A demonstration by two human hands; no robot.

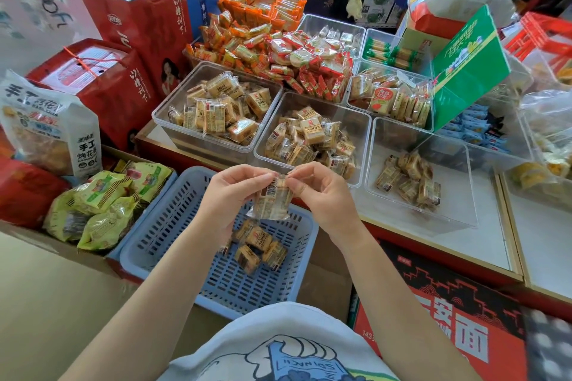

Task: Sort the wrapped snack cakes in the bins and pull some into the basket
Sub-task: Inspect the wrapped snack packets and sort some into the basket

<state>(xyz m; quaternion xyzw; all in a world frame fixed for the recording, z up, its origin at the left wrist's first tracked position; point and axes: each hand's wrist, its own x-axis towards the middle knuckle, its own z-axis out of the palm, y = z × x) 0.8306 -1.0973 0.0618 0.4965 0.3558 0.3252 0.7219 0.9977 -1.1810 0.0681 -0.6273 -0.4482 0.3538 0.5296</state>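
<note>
Shop counter behind; both hands' grip, left hand, right hand, pinching snack cake above basket.

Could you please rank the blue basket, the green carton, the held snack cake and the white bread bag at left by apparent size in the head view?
1. blue basket
2. green carton and white bread bag: look alike, unranked
3. snack cake, pinched by both hands

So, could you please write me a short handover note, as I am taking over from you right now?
Hands: left hand and right hand both pinch the top edge of one wrapped cake above the blue basket.
Done: a few cakes lie in the basket.
Left: three clear bins on the counter hold more cakes to sort and pull.
</note>
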